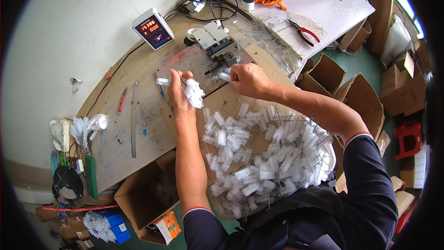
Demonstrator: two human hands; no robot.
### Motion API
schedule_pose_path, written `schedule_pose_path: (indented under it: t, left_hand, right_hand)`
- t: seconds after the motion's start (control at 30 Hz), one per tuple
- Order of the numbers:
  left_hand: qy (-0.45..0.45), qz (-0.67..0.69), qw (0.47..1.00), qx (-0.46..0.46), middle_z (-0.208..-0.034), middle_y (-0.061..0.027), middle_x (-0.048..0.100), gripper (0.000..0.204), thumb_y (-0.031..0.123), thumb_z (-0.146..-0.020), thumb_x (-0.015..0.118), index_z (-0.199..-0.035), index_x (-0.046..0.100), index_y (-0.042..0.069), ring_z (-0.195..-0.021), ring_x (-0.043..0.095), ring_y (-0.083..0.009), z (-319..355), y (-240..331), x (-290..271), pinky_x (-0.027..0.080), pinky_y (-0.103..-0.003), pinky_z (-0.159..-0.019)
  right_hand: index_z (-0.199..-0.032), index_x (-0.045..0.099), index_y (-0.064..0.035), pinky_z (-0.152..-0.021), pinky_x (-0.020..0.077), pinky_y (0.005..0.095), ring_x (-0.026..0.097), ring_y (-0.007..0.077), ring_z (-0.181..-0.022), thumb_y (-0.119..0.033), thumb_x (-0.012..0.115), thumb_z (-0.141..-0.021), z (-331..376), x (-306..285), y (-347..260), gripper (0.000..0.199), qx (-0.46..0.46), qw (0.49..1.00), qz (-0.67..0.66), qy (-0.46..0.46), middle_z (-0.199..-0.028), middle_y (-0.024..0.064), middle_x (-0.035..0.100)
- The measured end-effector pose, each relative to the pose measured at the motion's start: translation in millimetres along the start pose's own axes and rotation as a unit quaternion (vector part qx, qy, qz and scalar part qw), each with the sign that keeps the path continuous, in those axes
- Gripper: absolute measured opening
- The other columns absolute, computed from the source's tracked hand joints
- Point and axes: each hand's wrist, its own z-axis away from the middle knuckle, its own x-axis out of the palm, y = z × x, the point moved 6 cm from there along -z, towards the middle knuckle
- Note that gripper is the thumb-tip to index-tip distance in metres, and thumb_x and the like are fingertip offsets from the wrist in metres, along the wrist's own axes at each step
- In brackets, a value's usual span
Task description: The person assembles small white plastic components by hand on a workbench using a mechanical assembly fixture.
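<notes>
My left hand (178,93) is closed round a bunch of small white bristle brushes (194,93) with thin wire stems. One more brush (162,82) sticks out past the thumb side. My right hand (249,80) is closed beside a small metal bench machine (215,42), its fingers pinching a white bristle brush (225,76) close to the machine's front block. The far end of that brush is hard to make out. Below both hands lies a big heap of loose white wire-stemmed brushes (263,157), reaching a pale tray rim (331,159) on the right.
A counter box with red digits (153,28) stands behind on the wooden table (104,143). A steel ruler (134,120) and a red-handled tool (122,100) lie left. Red-handled pliers (303,32) rest on the side table. Cardboard boxes (365,97) stand right, another (143,199) below.
</notes>
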Motion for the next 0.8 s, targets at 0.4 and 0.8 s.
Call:
schedule_pose_path:
  t: [0.4,0.8]
  left_hand:
    - [0.015,0.011,0.999,0.038,-0.070,-0.0054,0.061,0.022,0.029,-0.103,0.063,-0.107,0.059,0.009,-0.058,0.060,-0.0186,-4.5,1.9,-4.8,0.052,-0.031,-0.052]
    - [-0.011,-0.042,0.999,0.023,-0.070,-0.0060,0.061,0.023,0.030,-0.103,0.062,-0.109,0.059,0.008,-0.059,0.058,-0.0163,2.8,-1.5,6.9,0.049,-0.030,-0.052]
  right_hand:
    - [-0.088,0.059,-0.0020,-0.068,0.0532,0.0469,0.067,0.0415,-0.076,-0.004,0.062,-0.080,-16.8,1.3,-6.0,0.009,-0.059,0.995,-0.065,0.052,-0.075,0.0200,0.067]
    - [-0.083,0.058,-0.0020,-0.067,0.0527,0.0408,0.067,0.0323,-0.072,-0.004,0.066,-0.076,-33.9,4.0,8.8,0.011,0.028,0.995,-0.041,0.083,-0.073,0.0147,0.065]
